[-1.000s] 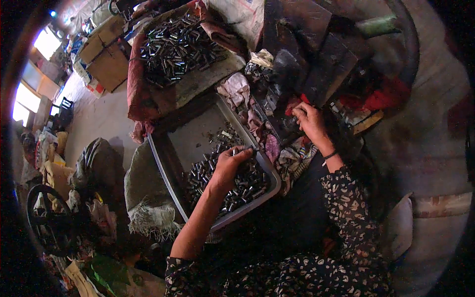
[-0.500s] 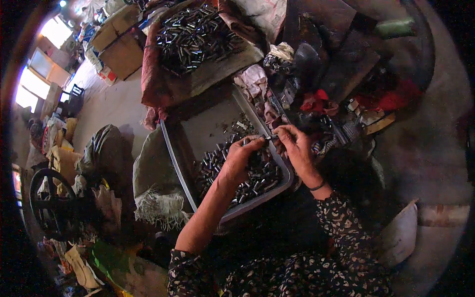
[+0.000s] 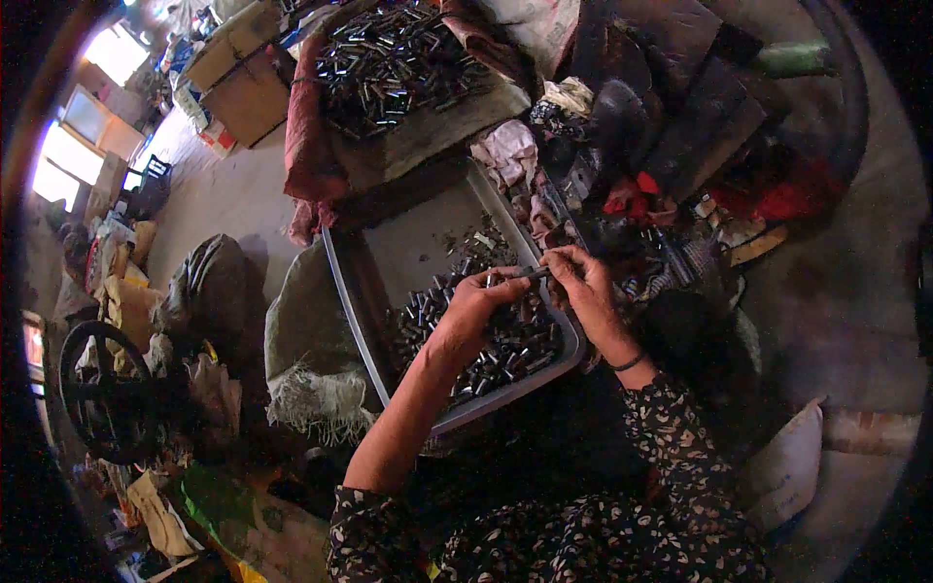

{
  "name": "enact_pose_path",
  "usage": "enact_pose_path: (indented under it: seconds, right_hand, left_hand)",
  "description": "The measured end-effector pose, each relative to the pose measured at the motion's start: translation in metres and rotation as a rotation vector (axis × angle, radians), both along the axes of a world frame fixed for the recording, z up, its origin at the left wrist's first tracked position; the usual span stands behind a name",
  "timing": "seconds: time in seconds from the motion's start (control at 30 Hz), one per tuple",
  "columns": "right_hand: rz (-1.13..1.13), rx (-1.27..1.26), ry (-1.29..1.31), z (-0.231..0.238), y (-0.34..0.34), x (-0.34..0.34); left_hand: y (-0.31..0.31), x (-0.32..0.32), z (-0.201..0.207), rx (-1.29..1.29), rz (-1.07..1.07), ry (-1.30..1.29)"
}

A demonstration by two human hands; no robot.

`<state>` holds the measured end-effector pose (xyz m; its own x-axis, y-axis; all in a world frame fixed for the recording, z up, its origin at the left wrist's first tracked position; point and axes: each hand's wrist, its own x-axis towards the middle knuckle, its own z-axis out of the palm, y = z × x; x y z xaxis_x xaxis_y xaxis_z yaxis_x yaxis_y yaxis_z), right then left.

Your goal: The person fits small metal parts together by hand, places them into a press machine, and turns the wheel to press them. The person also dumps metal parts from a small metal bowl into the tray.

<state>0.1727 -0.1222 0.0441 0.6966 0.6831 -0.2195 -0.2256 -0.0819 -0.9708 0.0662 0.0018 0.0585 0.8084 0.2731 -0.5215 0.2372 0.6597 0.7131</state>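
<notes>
My left hand and my right hand meet above the right side of a shallow grey tray. Between their fingertips is a small dark metal cylinder, pinched from both sides. Another shiny piece shows at the left fingers, too small to name surely. Below the hands, many short metal cylinders lie loose in the tray's near part, partly hidden by my left forearm.
Beyond the tray, a heap of longer metal cylinders lies on cloth with a reddish edge. Rags crowd the tray's right. A sack with a frayed edge hangs at its left, and a dark handwheel stands farther left.
The whole view has shifted slightly, so the tray and heap appear a little lower and to the right. Both hands stay together, and more of the cylinder shows between the fingertips.
</notes>
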Motion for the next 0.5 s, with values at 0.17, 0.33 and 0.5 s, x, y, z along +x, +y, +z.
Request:
enact_pose_path:
  seconds: [0.17,0.33,0.5]
  right_hand:
    - [0.001,0.101,-0.001,-0.0028,-0.0036,-0.0018]
    - [0.016,0.051,-0.047,0.0008,-0.0043,-0.0056]
    - [-0.014,0.051,-0.077,-0.0035,-0.0056,-0.0053]
  left_hand:
    - [-0.0008,0.0008,-0.0045,0.105,-0.078,-0.034]
    - [0.0020,-0.0002,-0.0136,0.133,-0.096,-0.021]
    - [-0.0008,0.0006,-0.0113,0.123,-0.116,-0.021]
